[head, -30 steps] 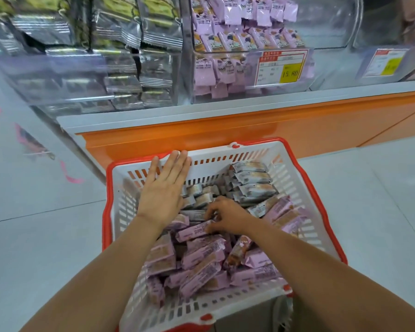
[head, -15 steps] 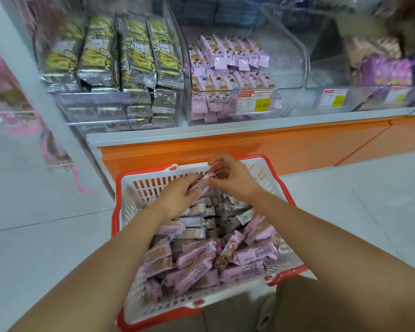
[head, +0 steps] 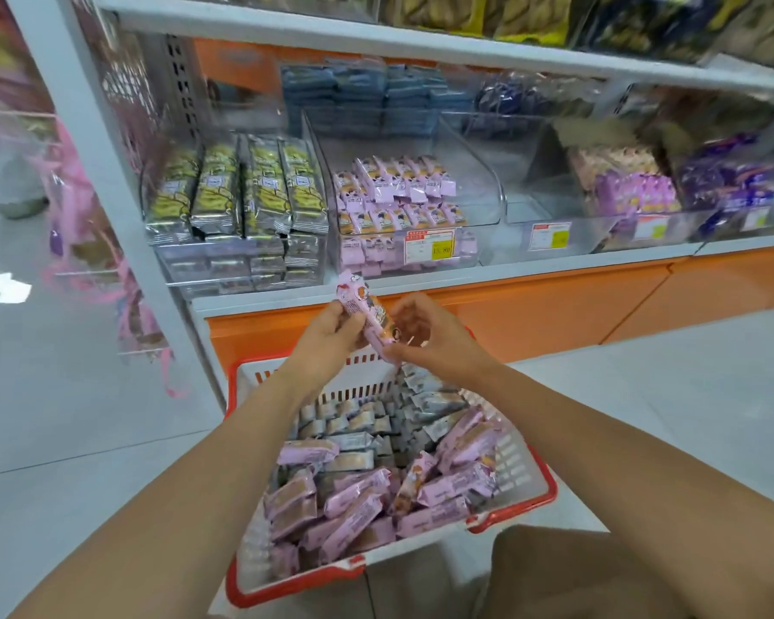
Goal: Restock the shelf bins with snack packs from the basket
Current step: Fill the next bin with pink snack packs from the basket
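Left grip (head: 329, 335) curls round the pink snack pack (head: 366, 306); right grip (head: 425, 339) pinches its lower end, above the far rim of the basket (head: 517, 466).

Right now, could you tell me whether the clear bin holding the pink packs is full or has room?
Partly full: pink packs fill the front of the clear bin, but its upper back and right side are bare.
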